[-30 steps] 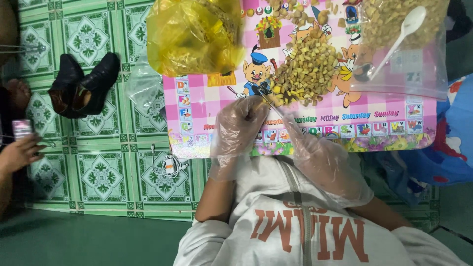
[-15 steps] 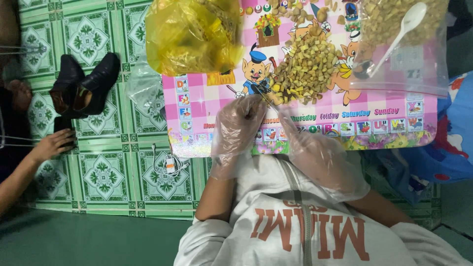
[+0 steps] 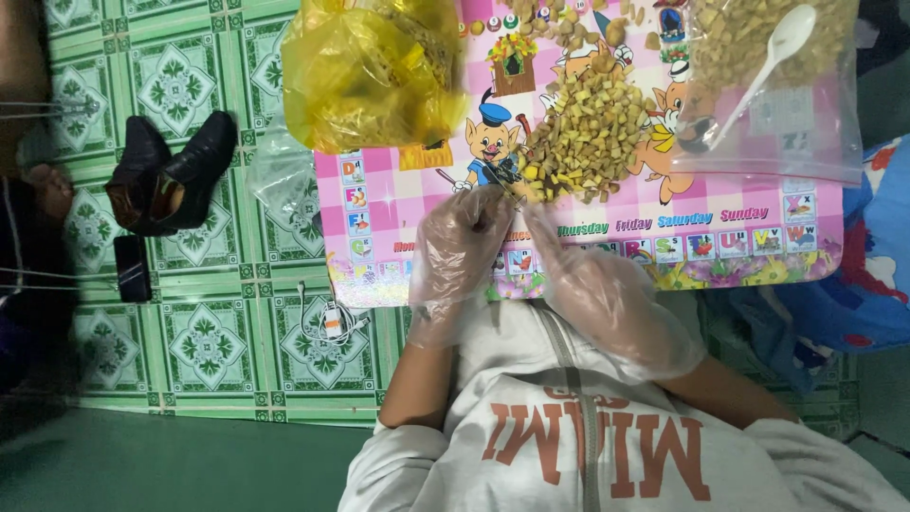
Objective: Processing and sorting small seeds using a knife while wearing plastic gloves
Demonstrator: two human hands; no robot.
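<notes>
Working at the near edge of a heap of small yellowish pieces [image 3: 590, 142] on a pink cartoon mat [image 3: 379, 204], both gloved hands meet: the left hand [image 3: 460, 246] is curled, the right hand [image 3: 607, 294] closed near it. What they pinch I cannot tell. Many pieces lie cut; a yellow bag [image 3: 370, 66] and a clear bag with a white spoon [image 3: 773, 47] sit beyond, cropped at the top edge.

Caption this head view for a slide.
Gloved left hand and right hand work beside diced yellow pieces on a pink cartoon mat.
</notes>
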